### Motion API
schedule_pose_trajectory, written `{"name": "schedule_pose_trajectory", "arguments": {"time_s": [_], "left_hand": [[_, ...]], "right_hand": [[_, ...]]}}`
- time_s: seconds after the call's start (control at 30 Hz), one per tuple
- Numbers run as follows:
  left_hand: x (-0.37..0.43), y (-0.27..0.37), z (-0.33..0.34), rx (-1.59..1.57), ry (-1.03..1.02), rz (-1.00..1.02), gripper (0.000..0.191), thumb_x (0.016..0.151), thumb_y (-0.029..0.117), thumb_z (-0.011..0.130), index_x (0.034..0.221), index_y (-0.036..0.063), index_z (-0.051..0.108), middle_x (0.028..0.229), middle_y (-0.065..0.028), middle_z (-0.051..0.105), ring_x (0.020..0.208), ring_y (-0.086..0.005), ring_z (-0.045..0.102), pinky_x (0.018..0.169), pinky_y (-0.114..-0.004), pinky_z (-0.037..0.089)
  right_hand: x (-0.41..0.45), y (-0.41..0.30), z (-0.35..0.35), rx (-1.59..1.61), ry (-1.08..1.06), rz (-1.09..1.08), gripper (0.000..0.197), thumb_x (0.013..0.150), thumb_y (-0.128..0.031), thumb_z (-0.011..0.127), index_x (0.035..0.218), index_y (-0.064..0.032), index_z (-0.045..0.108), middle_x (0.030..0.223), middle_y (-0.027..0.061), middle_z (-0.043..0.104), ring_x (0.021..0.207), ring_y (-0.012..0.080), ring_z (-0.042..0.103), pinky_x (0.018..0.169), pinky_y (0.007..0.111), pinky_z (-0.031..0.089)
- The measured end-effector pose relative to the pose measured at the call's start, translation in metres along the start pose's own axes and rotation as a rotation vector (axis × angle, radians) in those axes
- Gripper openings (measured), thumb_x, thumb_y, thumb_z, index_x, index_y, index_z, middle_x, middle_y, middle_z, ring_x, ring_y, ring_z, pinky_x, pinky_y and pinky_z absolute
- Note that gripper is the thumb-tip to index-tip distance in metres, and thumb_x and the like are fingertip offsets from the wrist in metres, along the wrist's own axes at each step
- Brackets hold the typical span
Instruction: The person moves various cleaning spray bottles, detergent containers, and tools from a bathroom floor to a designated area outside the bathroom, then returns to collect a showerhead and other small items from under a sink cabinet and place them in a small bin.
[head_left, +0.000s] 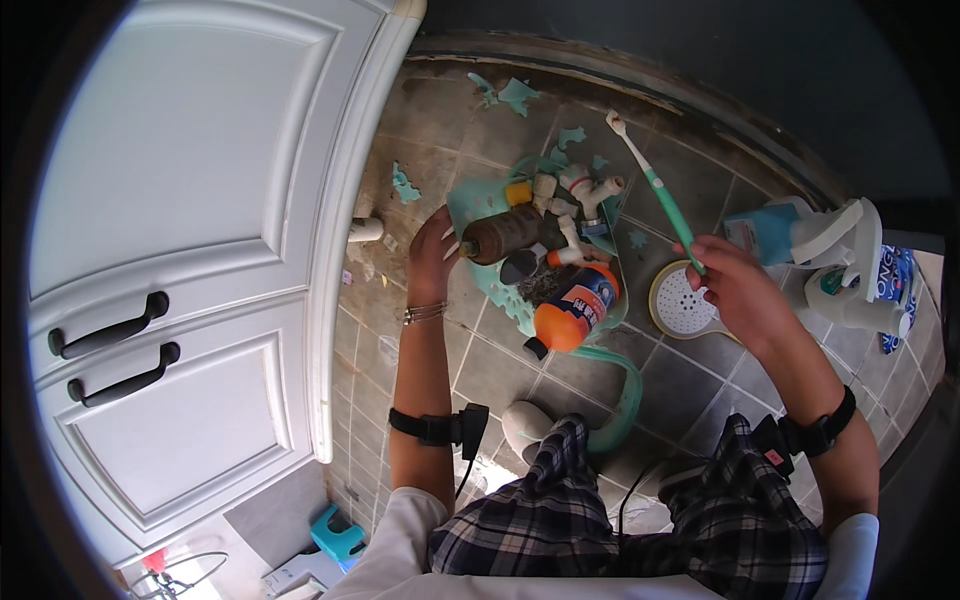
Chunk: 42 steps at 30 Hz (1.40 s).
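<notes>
My right hand (724, 274) grips a green and white toothbrush (664, 199) by its handle end; the bristles at the far end look dirty. My left hand (433, 251) is at the left edge of a broken mint-green plastic basket (484, 199), its fingers touching or close to the rim. In the basket lie a brown bottle (510, 234), white pipe fittings (585, 191), a yellow cap (517, 194), a steel-wool-like scrubber (541, 286) and an orange bottle (574, 311) with a black cap. The basket's loose green handle (637, 386) curves across the tiles.
Broken green plastic pieces (517, 95) lie on the tiled floor. A yellow-rimmed shower head (679, 300) rests to the right, beside a blue spray bottle (765, 232) and a pale bottle (847, 304). A white cabinet (187, 150) stands left; a pipe stub (366, 229) is near its base.
</notes>
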<state>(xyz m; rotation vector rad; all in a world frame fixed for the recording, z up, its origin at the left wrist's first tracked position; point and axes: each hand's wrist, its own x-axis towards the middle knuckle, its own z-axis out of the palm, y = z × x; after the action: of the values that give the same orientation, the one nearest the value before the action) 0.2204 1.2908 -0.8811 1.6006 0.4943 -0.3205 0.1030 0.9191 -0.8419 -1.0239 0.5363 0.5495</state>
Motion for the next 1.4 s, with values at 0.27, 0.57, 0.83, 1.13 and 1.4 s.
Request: {"name": "schedule_pose_trajectory", "arguments": {"time_s": [0.27,0.57,0.83,1.13,1.4], "left_hand": [[0.019,-0.01,-0.005,0.121,-0.146,0.025,0.032,0.095,0.019,0.056,0.126,0.0094,0.058,0.107,0.0,0.064,0.093,-0.0121,0.062,0.075,-0.027,0.051],[0.005,0.0,0.042,0.45,-0.22,0.275,0.029,0.095,0.017,0.055,0.124,0.0091,0.059,0.1,0.0008,0.066,0.084,-0.0054,0.06,0.062,-0.022,0.053],[0.006,-0.014,0.06,0.383,-0.303,0.374,0.027,0.093,0.008,0.058,0.118,-0.0005,0.061,0.092,-0.0019,0.066,0.08,-0.006,0.06,0.069,-0.022,0.049],[-0.002,-0.007,0.073,0.402,-0.222,0.513,0.029,0.091,0.004,0.056,0.119,-0.0031,0.06,0.094,-0.0064,0.068,0.084,-0.0074,0.06,0.076,-0.024,0.049],[0.006,-0.007,0.034,0.244,-0.051,0.444,0.032,0.088,0.001,0.056,0.12,-0.0017,0.06,0.097,-0.0081,0.07,0.085,-0.0101,0.063,0.073,-0.024,0.051]], "right_hand": [[0.002,0.003,0.0,-0.07,-0.017,0.021,0.027,0.093,-0.032,0.056,0.11,-0.0128,0.064,0.075,-0.0067,0.052,0.074,0.0034,0.044,0.07,0.022,0.027],[-0.008,0.005,-0.005,-0.067,0.075,0.037,0.028,0.093,-0.032,0.056,0.11,-0.0124,0.065,0.076,-0.0067,0.052,0.074,0.0027,0.045,0.07,0.022,0.027],[-0.001,0.009,-0.005,-0.043,0.016,0.016,0.028,0.093,-0.029,0.057,0.114,-0.0112,0.062,0.08,-0.0056,0.056,0.076,0.0029,0.049,0.068,0.021,0.03],[-0.002,0.011,-0.005,-0.079,0.01,0.023,0.028,0.093,-0.032,0.056,0.11,-0.0123,0.065,0.076,-0.0067,0.053,0.074,0.0028,0.045,0.07,0.022,0.027],[0.001,0.016,-0.012,-0.1,0.026,0.05,0.028,0.093,-0.033,0.055,0.112,-0.0143,0.064,0.075,-0.0077,0.053,0.074,0.002,0.046,0.07,0.022,0.027]]}}
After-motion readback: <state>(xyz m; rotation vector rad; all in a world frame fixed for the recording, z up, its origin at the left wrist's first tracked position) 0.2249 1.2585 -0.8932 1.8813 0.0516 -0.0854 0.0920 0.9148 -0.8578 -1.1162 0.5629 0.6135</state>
